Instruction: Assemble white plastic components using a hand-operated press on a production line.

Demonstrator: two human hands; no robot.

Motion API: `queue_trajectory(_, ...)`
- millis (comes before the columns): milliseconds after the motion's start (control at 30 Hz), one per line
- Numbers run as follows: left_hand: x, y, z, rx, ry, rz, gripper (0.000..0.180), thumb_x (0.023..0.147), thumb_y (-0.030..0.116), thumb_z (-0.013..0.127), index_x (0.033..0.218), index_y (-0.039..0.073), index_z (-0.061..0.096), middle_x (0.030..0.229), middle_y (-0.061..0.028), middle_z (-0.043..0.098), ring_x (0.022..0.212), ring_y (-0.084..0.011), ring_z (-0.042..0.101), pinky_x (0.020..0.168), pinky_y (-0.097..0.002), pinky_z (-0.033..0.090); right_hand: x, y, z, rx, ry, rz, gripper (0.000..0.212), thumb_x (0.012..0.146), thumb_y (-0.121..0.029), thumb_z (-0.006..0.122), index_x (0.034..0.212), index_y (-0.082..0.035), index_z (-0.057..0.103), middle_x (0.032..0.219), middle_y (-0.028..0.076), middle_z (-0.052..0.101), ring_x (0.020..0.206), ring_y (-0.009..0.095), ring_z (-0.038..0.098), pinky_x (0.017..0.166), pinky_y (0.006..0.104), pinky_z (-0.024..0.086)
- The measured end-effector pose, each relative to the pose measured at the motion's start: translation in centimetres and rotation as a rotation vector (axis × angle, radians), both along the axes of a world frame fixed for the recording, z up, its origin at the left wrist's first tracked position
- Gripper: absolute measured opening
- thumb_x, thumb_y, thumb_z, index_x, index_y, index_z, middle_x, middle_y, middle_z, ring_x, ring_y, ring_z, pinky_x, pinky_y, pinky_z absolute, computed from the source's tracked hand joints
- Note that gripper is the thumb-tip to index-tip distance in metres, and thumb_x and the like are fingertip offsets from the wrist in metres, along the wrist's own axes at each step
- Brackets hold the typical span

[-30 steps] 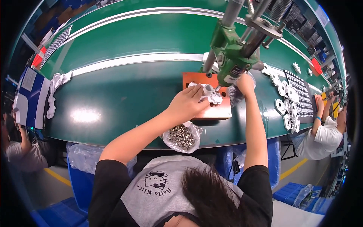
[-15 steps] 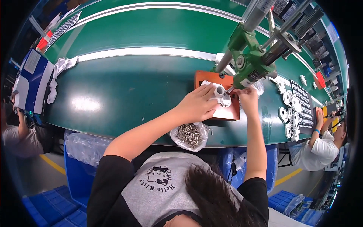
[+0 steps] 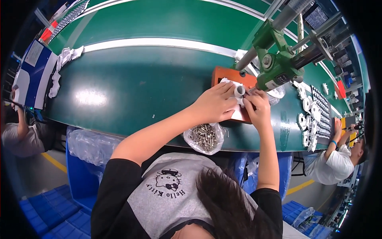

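Observation:
A whitish metal casting point(image 3: 239, 91) with a round tubular collar lies on the orange base point(image 3: 219, 74) of a bench press. My left hand point(image 3: 215, 104) grips the casting from its left side, fingers laid over the far edge and thumb along the near side. On the other side, my right hand point(image 3: 258, 107) has its fingers bent in a pinch at the casting's right edge. Anything between those fingertips is hidden. Just above them stands the green press head point(image 3: 274, 75), its thin tip close to the casting.
A clear bag of small metal pins point(image 3: 205, 137) sits at the table's near edge. White castings point(image 3: 308, 119) and a tray of dark parts point(image 3: 321, 115) are at right, near a co-worker point(image 3: 334, 159). A blue-and-white machine point(image 3: 35, 75) stands at left.
My right hand has come left, closer to the casting, and its fingers are now bent at the casting's edge. My left hand stays on the casting. The whole view has shifted slightly.

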State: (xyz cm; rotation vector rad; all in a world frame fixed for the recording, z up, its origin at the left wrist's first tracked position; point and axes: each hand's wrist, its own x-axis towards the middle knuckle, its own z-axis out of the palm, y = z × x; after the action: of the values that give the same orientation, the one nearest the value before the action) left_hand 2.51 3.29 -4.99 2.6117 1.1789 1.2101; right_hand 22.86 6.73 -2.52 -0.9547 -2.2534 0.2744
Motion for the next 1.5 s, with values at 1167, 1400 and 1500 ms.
queue_trajectory(1167, -0.8, 0.6, 0.4, -0.099, -0.074, -0.034, 0.015, 0.078, 0.014, 0.06, 0.09, 0.007, 0.064, 0.113, -0.0145, 0.061, 0.111, -0.0286, 0.055, 0.096, -0.0398, 0.043, -2.4, -4.5, 2.6, -0.754, 0.696, -0.205, 0.006, 0.083, 0.0, 0.059, 0.086, 0.005, 0.06, 0.076, 0.008, 0.063, 0.061, 0.008, 0.056, 0.054, 0.0206, 0.046)
queue_trajectory(1400, -0.6, 0.5, 0.4, -0.086, -0.095, -0.034, 0.015, 0.077, 0.012, 0.06, 0.09, 0.007, 0.064, 0.112, -0.0143, 0.061, 0.111, -0.0285, 0.055, 0.098, -0.0395, 0.042, -1.0, 0.2, 0.7, -0.582, 0.57, -0.331, 0.01, 0.081, -0.001, 0.062, 0.088, 0.006, 0.063, 0.08, 0.003, 0.064, 0.07, 0.007, 0.055, 0.064, 0.0204, 0.043)
queue_trajectory(1500, -0.6, 0.5, 0.2, -0.085, -0.113, -0.036, 0.015, 0.076, 0.012, 0.06, 0.089, 0.006, 0.064, 0.111, -0.0142, 0.062, 0.111, -0.0286, 0.055, 0.098, -0.0397, 0.042, 0.0, 0.8, -0.8, -0.562, 0.49, -0.27, 0.009, 0.081, 0.0, 0.062, 0.087, 0.007, 0.063, 0.081, 0.003, 0.064, 0.072, 0.007, 0.055, 0.067, 0.0207, 0.044)
